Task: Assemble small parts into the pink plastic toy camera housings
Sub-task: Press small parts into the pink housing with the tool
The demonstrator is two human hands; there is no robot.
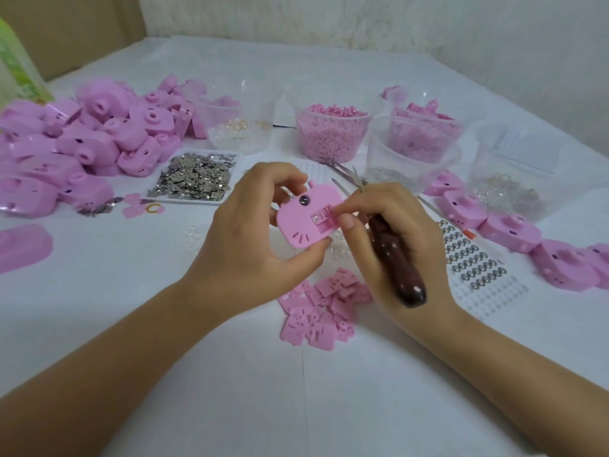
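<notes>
The left hand (250, 232) pinches a pink housing (306, 222) by its edges above the middle of the table (230, 390). The right hand (395, 245), a dark-handled tool (398, 265) tucked in its palm, pinches what seems a tiny part at its recess. The shell looks light, stiff and slick, best held by the rim. A housing heap (82, 136) crowds the left edge. A metal-clip tray (197, 176) and tubs (329, 130) sit behind, and flat pink plates (323, 308) lie nearest the hands.

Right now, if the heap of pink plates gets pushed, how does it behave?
The pink plates look thin, stiff and light. Loosely heaped, they would probably slide apart rather than move together. Lying flat, single ones may be fiddly to lift.
</notes>
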